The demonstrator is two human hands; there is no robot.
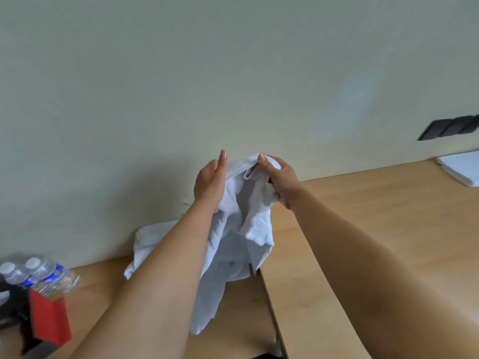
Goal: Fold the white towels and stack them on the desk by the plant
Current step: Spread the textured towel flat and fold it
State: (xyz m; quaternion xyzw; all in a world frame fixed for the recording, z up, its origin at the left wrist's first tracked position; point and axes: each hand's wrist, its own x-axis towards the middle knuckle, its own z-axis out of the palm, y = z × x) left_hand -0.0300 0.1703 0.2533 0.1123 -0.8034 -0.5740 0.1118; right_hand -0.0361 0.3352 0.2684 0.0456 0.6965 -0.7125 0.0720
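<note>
A crumpled white terry towel (233, 229) hangs in the air above the light wooden desk (375, 216), held up at its top edge by both hands in front of the pale wall (233, 60). The right hand (281, 181) has its fingers curled tight around a bunched corner of the cloth, thumb pressed on top. The left hand (210, 181) lies flat and upright against the other side of the top edge, fingers straight; whether it truly pinches the cloth behind the palm cannot be told. The towel falls in loose folds between the two bare forearms, its lower end trailing down toward the desk surface. Behind the left forearm, more rumpled white towel cloth (153, 237) lies on the desk against the wall. At the far right edge of the desk sits a flat white folded stack (461, 167), partly cut off by the frame. At the lower left stand two clear plastic water bottles (39, 274) with blue labels, just beside a red and black box (46, 320). Dark rectangular wall plates (451, 128) sit on the wall at right.
</note>
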